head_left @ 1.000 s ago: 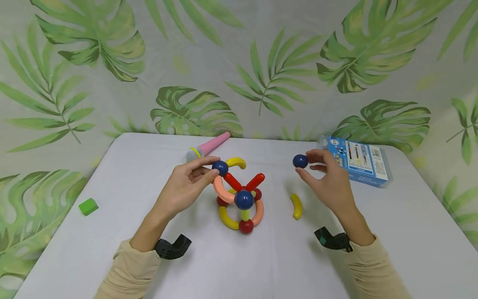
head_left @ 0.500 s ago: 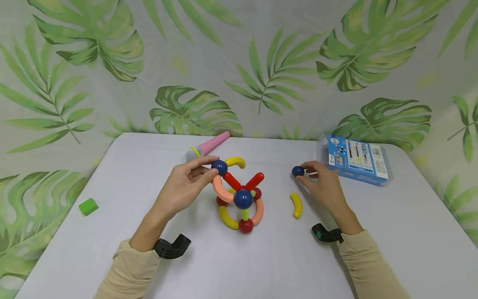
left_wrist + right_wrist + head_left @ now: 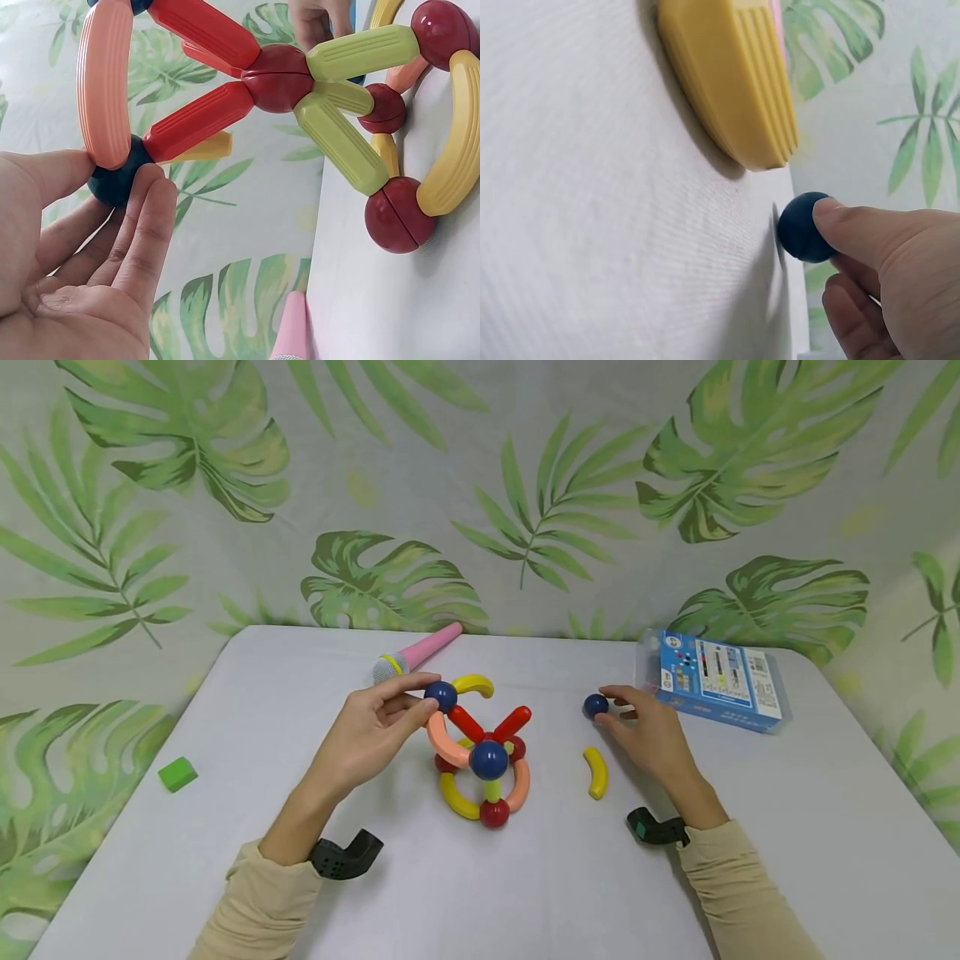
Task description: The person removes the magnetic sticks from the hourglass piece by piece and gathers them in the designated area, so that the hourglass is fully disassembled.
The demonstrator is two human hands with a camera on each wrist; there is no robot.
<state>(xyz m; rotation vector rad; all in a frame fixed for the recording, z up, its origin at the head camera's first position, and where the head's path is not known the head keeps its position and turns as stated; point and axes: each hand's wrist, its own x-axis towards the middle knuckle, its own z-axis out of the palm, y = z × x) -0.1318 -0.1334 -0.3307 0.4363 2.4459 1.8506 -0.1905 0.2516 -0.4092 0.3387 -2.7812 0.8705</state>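
Note:
A construction of coloured rods and balls stands mid-table, with red balls (image 3: 494, 814) at its base and red rods (image 3: 513, 722) above. My left hand (image 3: 375, 727) pinches a dark blue ball (image 3: 441, 696) at its upper left corner between thumb and fingers. In the left wrist view, a curved salmon rod (image 3: 103, 86) and a red rod (image 3: 199, 120) join that ball. Another blue ball (image 3: 489, 761) faces me at the front. Over on the right, my right hand (image 3: 651, 731) holds a loose blue ball (image 3: 804, 227) by thumb and fingers, close to the tabletop.
A curved yellow rod (image 3: 596, 773) lies near the right hand. Behind that hand is a blue box (image 3: 720, 681) in clear plastic. A pink toy microphone (image 3: 420, 652) lies at the back, and a green block (image 3: 177, 774) near the left edge of the table (image 3: 247, 693).
The right hand has lowered its blue ball toward the table and shifted it slightly left. My left hand keeps its pinch on the corner ball, nearly still.

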